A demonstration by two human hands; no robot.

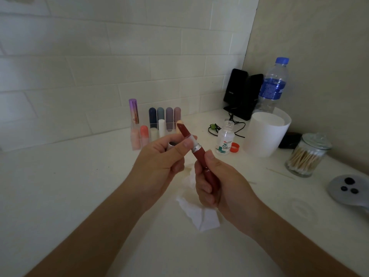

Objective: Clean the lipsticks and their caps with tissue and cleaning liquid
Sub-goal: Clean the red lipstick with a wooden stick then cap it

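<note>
My right hand grips the dark red body of an open lipstick, its red bullet pointing up and to the left. My left hand pinches the clear collar below the bullet with thumb and forefinger and also holds a silver-rimmed cap in its palm. A crumpled white tissue lies on the counter under my hands. The small open bottle of cleaning liquid stands behind, its orange lid beside it. Several other lipsticks stand in rows by the tiled wall.
A white cup, a blue-labelled water bottle and black speakers stand at the back right. A glass jar of cotton swabs and a grey controller sit at the right. A loose swab lies on the counter.
</note>
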